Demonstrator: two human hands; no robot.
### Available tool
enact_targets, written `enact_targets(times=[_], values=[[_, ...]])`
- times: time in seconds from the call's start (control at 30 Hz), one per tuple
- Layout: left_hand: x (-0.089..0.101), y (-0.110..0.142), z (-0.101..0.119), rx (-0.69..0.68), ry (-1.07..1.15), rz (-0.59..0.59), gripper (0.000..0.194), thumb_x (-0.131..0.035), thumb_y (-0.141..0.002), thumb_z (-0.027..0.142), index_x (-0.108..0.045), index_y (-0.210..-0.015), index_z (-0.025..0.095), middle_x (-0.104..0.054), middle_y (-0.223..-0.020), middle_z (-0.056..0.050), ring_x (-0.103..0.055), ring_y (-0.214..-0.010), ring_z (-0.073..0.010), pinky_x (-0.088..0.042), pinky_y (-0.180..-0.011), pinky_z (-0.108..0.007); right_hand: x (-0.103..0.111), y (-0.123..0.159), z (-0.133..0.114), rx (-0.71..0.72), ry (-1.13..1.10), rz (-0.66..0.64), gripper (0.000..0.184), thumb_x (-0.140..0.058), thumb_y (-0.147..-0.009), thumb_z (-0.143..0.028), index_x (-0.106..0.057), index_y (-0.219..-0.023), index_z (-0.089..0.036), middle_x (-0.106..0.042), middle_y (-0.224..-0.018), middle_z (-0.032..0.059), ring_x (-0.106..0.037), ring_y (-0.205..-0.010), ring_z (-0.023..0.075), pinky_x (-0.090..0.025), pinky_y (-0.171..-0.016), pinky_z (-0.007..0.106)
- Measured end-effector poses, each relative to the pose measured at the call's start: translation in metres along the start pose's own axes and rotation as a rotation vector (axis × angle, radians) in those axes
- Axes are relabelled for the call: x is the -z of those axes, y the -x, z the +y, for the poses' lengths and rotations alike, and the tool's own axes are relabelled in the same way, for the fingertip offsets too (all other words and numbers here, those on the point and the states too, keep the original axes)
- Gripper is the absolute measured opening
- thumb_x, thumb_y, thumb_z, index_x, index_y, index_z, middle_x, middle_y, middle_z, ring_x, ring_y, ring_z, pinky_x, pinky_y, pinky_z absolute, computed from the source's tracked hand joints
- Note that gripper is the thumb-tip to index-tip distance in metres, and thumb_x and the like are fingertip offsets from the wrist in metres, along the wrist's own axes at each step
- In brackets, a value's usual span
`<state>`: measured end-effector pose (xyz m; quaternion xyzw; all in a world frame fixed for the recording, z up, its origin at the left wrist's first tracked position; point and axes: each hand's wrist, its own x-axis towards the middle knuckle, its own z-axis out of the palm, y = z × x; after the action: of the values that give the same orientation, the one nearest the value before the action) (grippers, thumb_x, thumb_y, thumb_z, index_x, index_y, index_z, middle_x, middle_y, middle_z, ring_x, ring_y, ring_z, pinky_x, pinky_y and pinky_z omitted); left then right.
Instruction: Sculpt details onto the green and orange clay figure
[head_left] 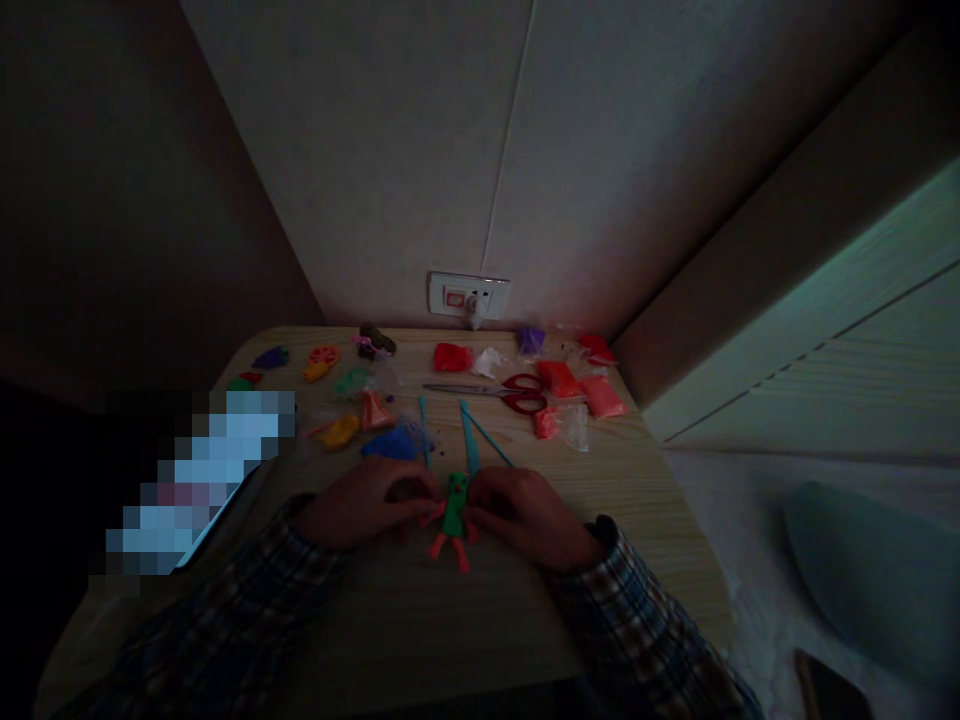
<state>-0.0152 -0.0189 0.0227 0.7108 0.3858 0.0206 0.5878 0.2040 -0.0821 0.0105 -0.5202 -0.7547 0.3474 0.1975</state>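
Note:
A small clay figure (454,508) with a green body and pinkish-orange arms and legs lies on the table between my hands. My left hand (375,503) pinches the figure's arm on the left side, thumb and forefinger closed. On the other side, the fingers of my right hand (529,510) are closed at the figure's right edge, by its other arm. Just beyond the figure lie teal modelling tools (469,436), partly behind my right hand. Blue clay (391,443) in a bag sits right above my left hand.
Red-handled scissors (523,393) lie across the table (600,640) behind the tools. Bagged clay in red (453,357), purple (531,340) and yellow (339,432) is spread around. A lit phone (217,480), blurred out, stands at the left. A wall socket (469,297) with a plug is behind.

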Motion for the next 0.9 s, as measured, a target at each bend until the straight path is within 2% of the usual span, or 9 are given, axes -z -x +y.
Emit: enact_targets(times=[0.13,0.3,0.4,0.47,0.63,0.73,0.9], values=[[0.003,0.004,-0.008,-0.049,-0.001,-0.003,0.030,-0.058,-0.082,0.046,-0.062,-0.088,0.017,-0.070,-0.076,-0.003,-0.061,-0.052,-0.0143,-0.048,-0.049,-0.025,0.000,0.000,-0.001,0.000,-0.027,-0.033,0.011,-0.066,-0.087,-0.025,-0.067,-0.080,-0.017,-0.062,-0.066,-0.0017,-0.055,-0.060,0.0120,-0.037,-0.058,0.023],[0.003,0.006,-0.009,-0.175,-0.236,0.223,0.019,-0.057,-0.083,0.034,-0.065,-0.081,0.017,-0.068,-0.074,-0.002,-0.060,-0.063,-0.0142,-0.044,-0.057,-0.023,0.002,0.003,0.001,0.056,0.055,-0.036,0.010,-0.065,-0.088,-0.024,-0.063,-0.080,-0.017,-0.066,-0.073,-0.0001,-0.060,-0.068,0.0149,-0.040,-0.071,0.029],[-0.002,0.006,-0.008,-0.204,-0.267,0.262,0.018,-0.058,-0.083,0.032,-0.067,-0.088,0.017,-0.066,-0.071,0.000,-0.055,-0.056,-0.0113,-0.040,-0.052,-0.021,0.004,0.006,0.006,0.079,0.081,0.010,0.008,-0.064,-0.088,-0.023,-0.059,-0.084,-0.018,-0.063,-0.073,-0.0004,-0.058,-0.068,0.0155,-0.040,-0.073,0.031],[-0.007,0.008,-0.008,-0.214,-0.265,0.259,0.023,-0.060,-0.083,0.034,-0.066,-0.098,0.017,-0.063,-0.068,0.002,-0.051,-0.051,-0.0100,-0.039,-0.049,-0.021,0.004,0.009,0.008,0.111,0.068,0.058,0.009,-0.063,-0.087,-0.020,-0.056,-0.092,-0.018,-0.064,-0.080,0.0018,-0.059,-0.074,0.0175,-0.041,-0.073,0.032],[-0.017,0.014,-0.012,-0.335,-0.333,0.275,0.035,-0.061,-0.085,0.038,-0.061,-0.113,0.017,-0.060,-0.074,0.002,-0.053,-0.059,-0.0119,-0.042,-0.055,-0.023,0.000,0.015,0.010,0.255,0.058,0.062,0.038,-0.062,-0.088,-0.023,-0.047,-0.122,-0.016,-0.064,-0.105,0.0100,-0.059,-0.095,0.0242,-0.040,-0.083,0.039],[-0.020,0.017,-0.020,-0.414,-0.391,0.280,0.041,-0.059,-0.085,0.031,-0.054,-0.124,0.019,-0.062,-0.081,0.000,-0.056,-0.066,-0.0141,-0.045,-0.059,-0.025,-0.003,0.016,0.009,0.279,0.069,0.037,0.048,-0.058,-0.089,-0.021,-0.040,-0.133,-0.016,-0.064,-0.108,0.0106,-0.059,-0.098,0.0251,-0.037,-0.084,0.041],[-0.022,0.019,-0.038,-0.468,-0.414,0.266,0.068,-0.057,-0.077,0.017,-0.036,-0.142,0.024,-0.064,-0.105,-0.005,-0.061,-0.080,-0.0180,-0.049,-0.068,-0.028,-0.006,0.017,0.011,0.274,0.076,0.041,0.058,-0.058,-0.088,-0.021,-0.033,-0.139,-0.016,-0.064,-0.110,0.0114,-0.059,-0.100,0.0262,-0.036,-0.084,0.042]])
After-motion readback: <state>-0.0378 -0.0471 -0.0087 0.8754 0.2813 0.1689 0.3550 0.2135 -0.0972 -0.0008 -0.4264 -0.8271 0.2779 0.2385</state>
